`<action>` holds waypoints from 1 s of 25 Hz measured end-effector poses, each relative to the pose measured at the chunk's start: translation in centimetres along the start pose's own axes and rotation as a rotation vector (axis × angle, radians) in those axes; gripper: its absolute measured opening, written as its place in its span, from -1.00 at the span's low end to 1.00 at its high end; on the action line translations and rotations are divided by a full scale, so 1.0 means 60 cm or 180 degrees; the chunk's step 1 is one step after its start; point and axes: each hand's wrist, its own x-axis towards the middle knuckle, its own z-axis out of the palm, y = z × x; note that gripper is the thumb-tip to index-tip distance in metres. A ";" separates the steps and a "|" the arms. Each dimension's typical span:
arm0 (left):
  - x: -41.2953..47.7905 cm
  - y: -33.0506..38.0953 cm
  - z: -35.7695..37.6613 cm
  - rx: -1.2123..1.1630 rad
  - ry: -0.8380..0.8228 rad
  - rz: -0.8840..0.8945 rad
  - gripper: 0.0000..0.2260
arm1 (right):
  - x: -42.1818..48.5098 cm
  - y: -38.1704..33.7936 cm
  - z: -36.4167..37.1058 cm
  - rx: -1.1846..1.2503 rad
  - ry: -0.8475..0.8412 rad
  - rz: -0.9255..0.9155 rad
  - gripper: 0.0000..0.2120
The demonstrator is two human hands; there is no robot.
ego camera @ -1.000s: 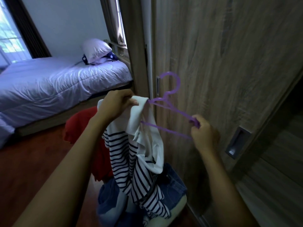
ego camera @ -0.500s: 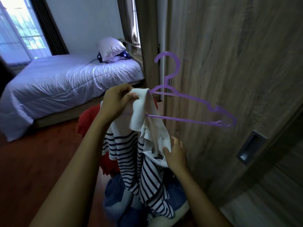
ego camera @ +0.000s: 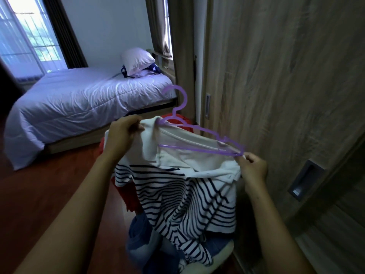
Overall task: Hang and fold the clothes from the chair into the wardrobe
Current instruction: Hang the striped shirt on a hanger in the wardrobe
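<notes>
A white shirt with navy stripes (ego camera: 183,192) hangs between my hands, stretched wide at its top. A purple plastic hanger (ego camera: 199,133) is partly inside its neck opening, with the hook sticking up. My left hand (ego camera: 123,133) grips the shirt's left shoulder beside the hanger's neck. My right hand (ego camera: 253,168) pinches the shirt's right shoulder at the hanger's right tip. Below the shirt, blue denim (ego camera: 138,238) and a red garment (ego camera: 132,196) lie piled on the chair (ego camera: 215,262). The wooden wardrobe door (ego camera: 286,80) stands to the right.
A bed (ego camera: 79,103) with a pale cover and a pillow (ego camera: 137,60) fills the left background. A window with a dark curtain (ego camera: 63,32) is at the far left. Red-brown wooden floor (ego camera: 39,194) lies between the bed and me. A recessed handle (ego camera: 304,180) sits in the wardrobe door.
My right hand let go of the hanger, dropped to the shirt, then rose to pinch its right shoulder at the hanger's tip. The shirt is now spread wide over the hanger.
</notes>
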 end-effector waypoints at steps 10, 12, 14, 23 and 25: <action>-0.042 -0.011 0.049 0.0934 0.0157 0.0414 -0.91 | 0.008 -0.071 -0.038 -0.0369 0.0398 -0.0169 -0.95; -0.044 -0.003 0.054 0.0958 0.0206 0.0402 -0.90 | -0.007 -0.087 -0.034 -0.0426 0.0535 -0.0245 -0.95; -0.040 0.006 0.058 0.0887 0.0289 0.0191 -0.86 | -0.020 -0.101 -0.028 -0.0508 0.0204 -0.0477 -0.96; -0.027 0.039 0.049 -0.0224 0.0297 -0.0357 -0.79 | -0.018 -0.127 -0.039 -0.1314 -0.0495 -0.1354 -0.75; -0.024 0.046 0.050 -0.0315 0.0267 -0.0405 -0.82 | -0.008 -0.103 -0.032 -0.1577 -0.0877 -0.1415 -0.67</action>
